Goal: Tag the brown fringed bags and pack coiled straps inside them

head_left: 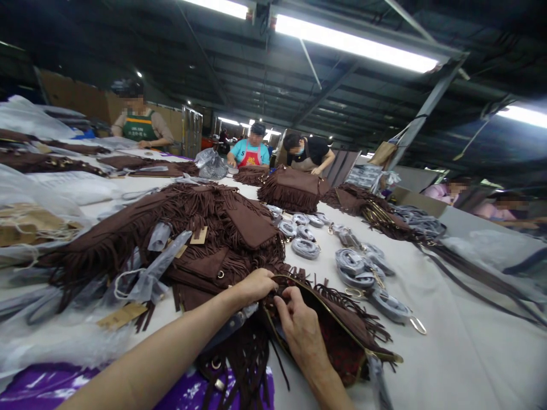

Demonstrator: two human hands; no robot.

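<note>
A dark brown fringed handbag (337,319) lies on the table before me, its zipped mouth gaping and a dark red patterned lining showing inside. At the bag's left end, my left hand (256,285) is closed on the rim. My right hand (299,324) reaches over the opening from the near side, fingers bent and closed at the bag's inner edge beside the left hand; its fingertips are partly hidden. Loose fringe hangs below both wrists. Against the bag's far left side rests a heap of brown fringed bags (200,222) with a paper tag (199,235).
Coiled straps in clear wrap (305,247) lie right of the heap, some with gold clasps. Plastic bags (38,199) and brown tags crowd the left. A purple printed sheet (47,384) lies in front. Several people work across the table (453,353), near another brown bag (294,188).
</note>
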